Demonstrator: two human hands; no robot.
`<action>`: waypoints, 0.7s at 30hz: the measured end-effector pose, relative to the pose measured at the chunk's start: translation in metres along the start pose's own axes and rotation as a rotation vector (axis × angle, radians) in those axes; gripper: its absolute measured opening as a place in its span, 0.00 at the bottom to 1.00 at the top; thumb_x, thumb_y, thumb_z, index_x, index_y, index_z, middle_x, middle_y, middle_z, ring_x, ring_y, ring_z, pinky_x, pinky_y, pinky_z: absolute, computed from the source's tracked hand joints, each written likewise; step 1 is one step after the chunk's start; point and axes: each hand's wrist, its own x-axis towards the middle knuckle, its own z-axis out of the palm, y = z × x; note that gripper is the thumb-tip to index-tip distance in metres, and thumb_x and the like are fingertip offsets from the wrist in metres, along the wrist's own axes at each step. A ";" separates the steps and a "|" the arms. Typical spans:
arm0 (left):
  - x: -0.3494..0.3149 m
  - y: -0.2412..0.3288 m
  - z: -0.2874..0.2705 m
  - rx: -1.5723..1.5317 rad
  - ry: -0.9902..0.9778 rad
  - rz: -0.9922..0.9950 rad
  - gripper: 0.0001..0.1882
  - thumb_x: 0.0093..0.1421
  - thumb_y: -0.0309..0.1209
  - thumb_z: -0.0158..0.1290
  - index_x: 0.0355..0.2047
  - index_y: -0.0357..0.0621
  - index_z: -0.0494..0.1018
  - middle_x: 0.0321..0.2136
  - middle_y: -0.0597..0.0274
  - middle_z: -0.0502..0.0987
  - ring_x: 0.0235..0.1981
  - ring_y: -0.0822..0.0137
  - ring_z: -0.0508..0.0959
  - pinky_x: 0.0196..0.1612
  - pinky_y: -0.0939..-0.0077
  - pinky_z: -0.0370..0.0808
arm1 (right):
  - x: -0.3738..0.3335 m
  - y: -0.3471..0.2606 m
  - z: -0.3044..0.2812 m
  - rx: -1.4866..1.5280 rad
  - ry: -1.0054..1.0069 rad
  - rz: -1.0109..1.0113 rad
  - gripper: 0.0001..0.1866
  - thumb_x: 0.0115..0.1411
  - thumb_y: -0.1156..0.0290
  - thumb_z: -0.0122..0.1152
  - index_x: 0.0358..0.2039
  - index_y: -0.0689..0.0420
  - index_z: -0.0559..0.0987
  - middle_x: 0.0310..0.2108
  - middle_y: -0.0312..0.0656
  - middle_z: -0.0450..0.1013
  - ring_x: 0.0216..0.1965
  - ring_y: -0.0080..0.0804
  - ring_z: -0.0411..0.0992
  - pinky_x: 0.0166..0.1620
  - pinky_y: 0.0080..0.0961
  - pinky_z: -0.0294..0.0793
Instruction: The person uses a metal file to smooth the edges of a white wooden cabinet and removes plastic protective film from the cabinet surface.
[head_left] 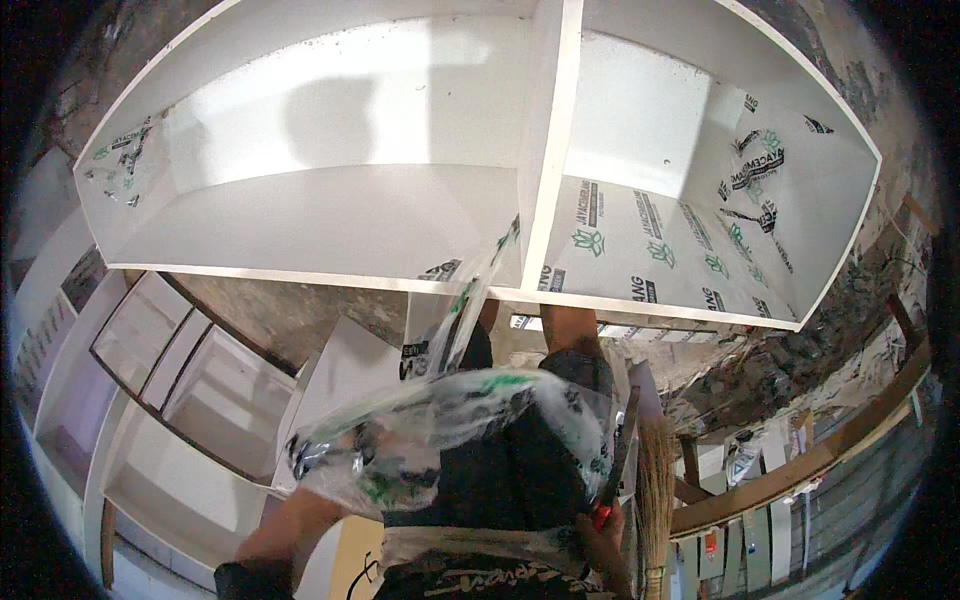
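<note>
A large white open cabinet [340, 215] with one divider lies in front of me. Printed clear plastic film [450, 400] stretches from its front edge near the divider down across my lap. My left hand [365, 445] is closed on the bunched film at the lower left, its fingers partly hidden by the crumpled plastic. Low on the right, beside my thigh, my right hand [603, 535] is closed around a tool with a red part [601, 517]. The tool's kind is hard to make out. More printed film still covers the right compartment's lower panel [660, 240].
A straw broom [655, 470] stands right of my legs. White cabinet carcasses [225, 390] stand at the left. A curved wooden strip [800, 480] and several upright boards [755, 540] are at the lower right. Rough ground and rubble [790, 360] lie beyond the cabinet's right end.
</note>
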 end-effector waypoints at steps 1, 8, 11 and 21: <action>-0.007 -0.002 0.004 -0.010 0.013 -0.014 0.17 0.66 0.32 0.55 0.54 0.43 0.74 0.48 0.55 0.79 0.46 0.62 0.80 0.48 0.65 0.78 | 0.000 -0.003 0.000 -0.051 -0.008 -0.030 0.22 0.54 0.75 0.69 0.48 0.54 0.71 0.37 0.31 0.68 0.36 0.23 0.67 0.41 0.27 0.71; -0.055 -0.028 0.037 -0.054 0.094 -0.080 0.18 0.66 0.33 0.54 0.55 0.42 0.73 0.49 0.54 0.78 0.47 0.62 0.80 0.50 0.64 0.78 | 0.013 0.010 -0.004 0.217 -0.131 0.085 0.20 0.56 0.75 0.66 0.47 0.55 0.71 0.37 0.34 0.69 0.38 0.26 0.68 0.44 0.29 0.71; -0.080 -0.042 0.059 -0.089 0.144 -0.096 0.18 0.67 0.33 0.54 0.55 0.42 0.73 0.49 0.54 0.78 0.47 0.61 0.79 0.50 0.63 0.77 | 0.028 0.031 -0.001 0.114 -0.143 -0.030 0.19 0.57 0.76 0.65 0.47 0.54 0.71 0.38 0.34 0.69 0.39 0.25 0.67 0.44 0.27 0.71; -0.170 -0.089 0.115 -0.115 0.299 -0.046 0.19 0.67 0.35 0.52 0.56 0.42 0.72 0.51 0.53 0.77 0.49 0.60 0.79 0.52 0.61 0.76 | 0.024 -0.047 0.016 0.236 -0.132 -0.366 0.19 0.61 0.74 0.67 0.49 0.56 0.70 0.39 0.32 0.68 0.39 0.24 0.67 0.44 0.26 0.70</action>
